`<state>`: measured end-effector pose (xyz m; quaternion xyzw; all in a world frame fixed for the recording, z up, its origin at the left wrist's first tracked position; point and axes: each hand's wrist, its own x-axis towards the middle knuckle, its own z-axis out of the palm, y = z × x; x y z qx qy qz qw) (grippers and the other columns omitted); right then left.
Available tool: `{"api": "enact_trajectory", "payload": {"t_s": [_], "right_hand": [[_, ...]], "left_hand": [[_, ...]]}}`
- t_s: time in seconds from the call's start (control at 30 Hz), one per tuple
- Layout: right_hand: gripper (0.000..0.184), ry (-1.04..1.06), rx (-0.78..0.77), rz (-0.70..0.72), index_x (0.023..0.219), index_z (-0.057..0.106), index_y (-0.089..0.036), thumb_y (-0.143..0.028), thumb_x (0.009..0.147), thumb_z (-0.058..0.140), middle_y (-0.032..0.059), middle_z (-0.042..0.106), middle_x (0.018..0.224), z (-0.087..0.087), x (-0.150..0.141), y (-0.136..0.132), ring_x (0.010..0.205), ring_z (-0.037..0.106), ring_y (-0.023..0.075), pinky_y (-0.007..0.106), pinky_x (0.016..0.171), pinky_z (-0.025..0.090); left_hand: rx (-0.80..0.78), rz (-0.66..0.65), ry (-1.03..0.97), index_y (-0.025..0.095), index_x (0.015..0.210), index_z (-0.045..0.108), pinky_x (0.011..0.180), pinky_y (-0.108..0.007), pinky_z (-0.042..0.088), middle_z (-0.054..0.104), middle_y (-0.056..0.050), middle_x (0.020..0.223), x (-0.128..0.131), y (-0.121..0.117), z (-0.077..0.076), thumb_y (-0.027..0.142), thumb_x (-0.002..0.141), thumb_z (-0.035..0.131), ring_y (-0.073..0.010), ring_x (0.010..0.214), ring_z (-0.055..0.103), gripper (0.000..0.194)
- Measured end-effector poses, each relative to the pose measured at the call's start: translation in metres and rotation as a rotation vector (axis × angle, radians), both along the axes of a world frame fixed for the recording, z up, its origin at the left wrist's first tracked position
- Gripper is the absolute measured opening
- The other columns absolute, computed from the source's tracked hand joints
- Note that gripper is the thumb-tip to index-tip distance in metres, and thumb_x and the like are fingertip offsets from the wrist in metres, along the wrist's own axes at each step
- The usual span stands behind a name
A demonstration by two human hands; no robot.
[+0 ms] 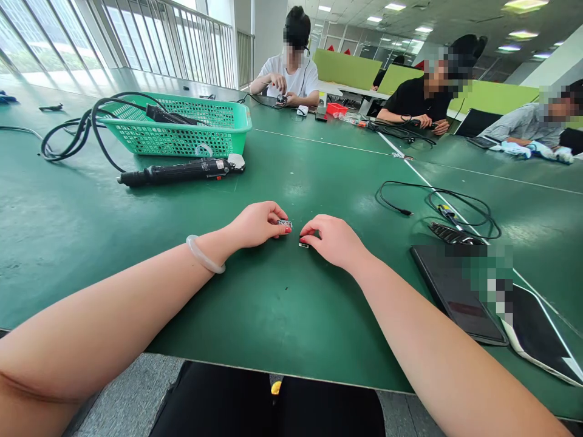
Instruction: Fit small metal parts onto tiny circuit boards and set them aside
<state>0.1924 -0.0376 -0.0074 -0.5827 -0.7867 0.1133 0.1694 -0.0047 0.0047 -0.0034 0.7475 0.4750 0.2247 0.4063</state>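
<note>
My left hand [260, 223] is closed over the green tabletop [255, 303], thumb and fingers pinching a small circuit board [285, 224] with a silvery, speckled surface. Close by on the right, my right hand [334, 240] also makes a pinch. At its thumb tip shows a small dark piece with a pale edge [303, 245]; its kind is too small to tell. A narrow gap separates the two pieces. My curled fingers hide part of each.
Beyond my left hand are a black electric screwdriver [182, 172] and a green plastic basket [182, 142] with cables. A black cable [464, 197], a dark tablet-like device [455, 297] and a white-edged device [542, 328] lie right. Several people sit across the table.
</note>
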Motion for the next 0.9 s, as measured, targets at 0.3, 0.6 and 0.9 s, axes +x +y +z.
{"api": "enact_trajectory", "payload": {"t_s": [0.3, 0.6, 0.9], "right_hand": [[0.019, 0.018, 0.025, -0.043, 0.084, 0.071, -0.024, -0.019, 0.082, 0.053, 0.0011, 0.065, 0.091, -0.002, 0.000, 0.000, 0.077, 0.057, 0.0144, 0.028, 0.064, 0.043], [0.017, 0.034, 0.093, -0.040, 0.076, 0.067, -0.022, -0.022, 0.084, 0.052, 0.0003, 0.063, 0.084, 0.000, -0.005, -0.002, 0.068, 0.053, 0.0119, 0.026, 0.059, 0.039], [0.027, -0.153, 0.378, 0.067, 0.078, 0.067, -0.019, -0.023, 0.090, 0.042, 0.0037, 0.064, 0.084, 0.002, -0.014, -0.010, 0.075, 0.054, 0.0146, 0.028, 0.059, 0.034]], "left_hand": [[0.031, -0.003, 0.038, 0.018, 0.089, 0.059, 0.060, -0.025, 0.044, 0.070, -0.001, 0.078, 0.000, 0.000, 0.000, 0.037, 0.066, 0.071, -0.0143, 0.068, 0.063, 0.032], [0.042, -0.023, 0.054, 0.019, 0.089, 0.059, 0.060, -0.026, 0.043, 0.070, -0.001, 0.079, 0.000, 0.001, -0.001, 0.039, 0.065, 0.071, -0.0149, 0.069, 0.063, 0.034], [0.026, -0.028, 0.055, 0.019, 0.088, 0.059, 0.060, -0.026, 0.043, 0.070, 0.000, 0.078, 0.001, 0.000, 0.000, 0.039, 0.063, 0.073, -0.0149, 0.069, 0.063, 0.034]]}}
